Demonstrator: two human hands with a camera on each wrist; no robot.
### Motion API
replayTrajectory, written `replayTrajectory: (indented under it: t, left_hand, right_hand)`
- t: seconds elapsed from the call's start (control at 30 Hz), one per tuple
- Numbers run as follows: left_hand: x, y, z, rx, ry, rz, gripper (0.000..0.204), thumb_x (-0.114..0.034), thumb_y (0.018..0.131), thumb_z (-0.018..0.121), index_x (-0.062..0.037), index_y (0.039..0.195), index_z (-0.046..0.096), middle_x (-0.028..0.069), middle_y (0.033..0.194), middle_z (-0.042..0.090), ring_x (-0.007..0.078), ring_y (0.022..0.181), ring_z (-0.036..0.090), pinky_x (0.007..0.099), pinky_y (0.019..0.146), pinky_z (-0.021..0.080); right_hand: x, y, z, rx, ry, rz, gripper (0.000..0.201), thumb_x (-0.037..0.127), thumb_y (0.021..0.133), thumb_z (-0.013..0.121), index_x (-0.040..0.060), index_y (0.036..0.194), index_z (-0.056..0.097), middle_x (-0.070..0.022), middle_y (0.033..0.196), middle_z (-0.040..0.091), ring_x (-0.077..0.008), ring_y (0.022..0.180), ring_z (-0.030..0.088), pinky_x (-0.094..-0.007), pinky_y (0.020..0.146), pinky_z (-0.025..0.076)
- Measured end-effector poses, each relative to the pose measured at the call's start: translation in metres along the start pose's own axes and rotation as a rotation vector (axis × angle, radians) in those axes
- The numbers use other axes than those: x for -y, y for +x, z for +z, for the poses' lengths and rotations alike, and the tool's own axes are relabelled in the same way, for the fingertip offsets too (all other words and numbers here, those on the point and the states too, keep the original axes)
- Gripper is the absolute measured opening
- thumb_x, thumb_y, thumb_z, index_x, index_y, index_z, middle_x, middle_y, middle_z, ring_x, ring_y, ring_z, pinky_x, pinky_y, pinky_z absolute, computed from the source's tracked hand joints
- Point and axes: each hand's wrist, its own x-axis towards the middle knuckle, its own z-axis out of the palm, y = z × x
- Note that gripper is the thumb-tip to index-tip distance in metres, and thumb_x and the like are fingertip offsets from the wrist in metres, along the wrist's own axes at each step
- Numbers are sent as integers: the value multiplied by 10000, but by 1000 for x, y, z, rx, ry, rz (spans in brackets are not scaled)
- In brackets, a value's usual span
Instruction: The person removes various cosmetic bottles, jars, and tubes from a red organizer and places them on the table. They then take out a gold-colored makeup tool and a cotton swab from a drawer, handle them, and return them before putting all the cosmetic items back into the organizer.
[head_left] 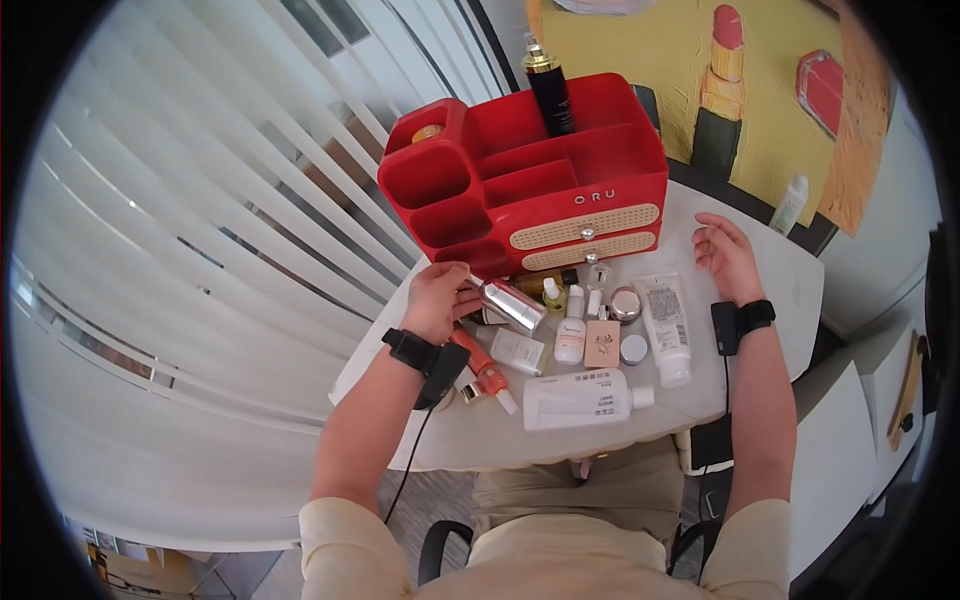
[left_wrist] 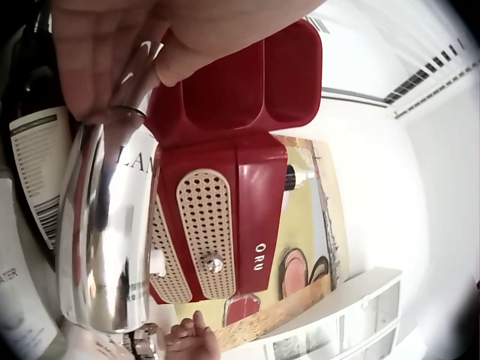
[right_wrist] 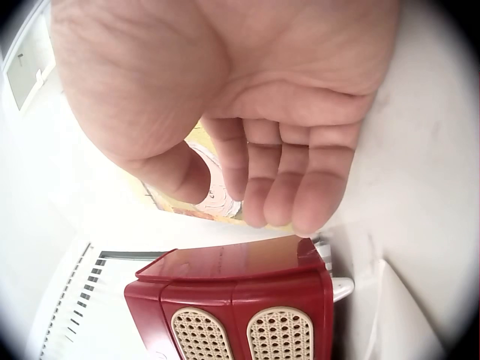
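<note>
My left hand (head_left: pixel 437 300) pinches a shiny silver bottle (head_left: pixel 515 306) by its narrow neck end, at the left of the cosmetics on the table. In the left wrist view, the silver bottle (left_wrist: pixel 109 232) slants below the fingers, its lettering partly covered. A dark bottle with a white label (left_wrist: pixel 39 161) lies beside it. My right hand (head_left: pixel 728 258) is held at the table's right side with nothing in it, fingers loosely bent. Just left of that hand is a red organizer (head_left: pixel 555 203) with open compartments and two woven-front drawers. A dark pump bottle (head_left: pixel 550 95) stands in its back compartment.
On the white table (head_left: pixel 460 440) lie a large white bottle (head_left: pixel 575 400), a white tube (head_left: pixel 665 325), a pink box (head_left: pixel 602 345), an orange-red tube (head_left: pixel 480 362) and several small containers. Vertical blinds (head_left: pixel 220 240) hang close on the left. A lipstick picture (head_left: pixel 660 60) is behind.
</note>
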Motion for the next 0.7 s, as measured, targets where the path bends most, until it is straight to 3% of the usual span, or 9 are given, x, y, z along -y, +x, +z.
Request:
replayTrajectory:
  t: [0.23, 0.4, 0.7]
  left_hand:
    - [8, 3, -15, -4, -139, -44, 236, -132, 952, 544, 0, 1147, 530, 136, 995, 617, 229, 877, 658, 349, 772, 589]
    - [2, 6, -16, -48, 44, 43, 213, -112, 937, 539, 22, 1102, 553, 139, 977, 639, 221, 819, 672, 319, 727, 589]
    - [0, 6, -14, -37, 281, 33, 251, -109, 880, 603, 23, 1093, 604, 118, 973, 666, 179, 773, 654, 289, 623, 543]
  right_hand:
    - [1, 1, 1, 17, 0, -1, 284, 133, 971, 510, 4, 1216, 574, -49, 906, 630, -102, 734, 595, -242, 625, 496]
    - [-2, 3, -3, 14, -1, -3, 282, 132, 972, 519, 0, 1216, 570, -54, 903, 636, -103, 737, 602, -241, 622, 497]
    - [-2, 1, 0, -5, 7, -17, 267, 120, 973, 526, 1, 1208, 574, -68, 890, 644, -113, 704, 605, -243, 616, 502]
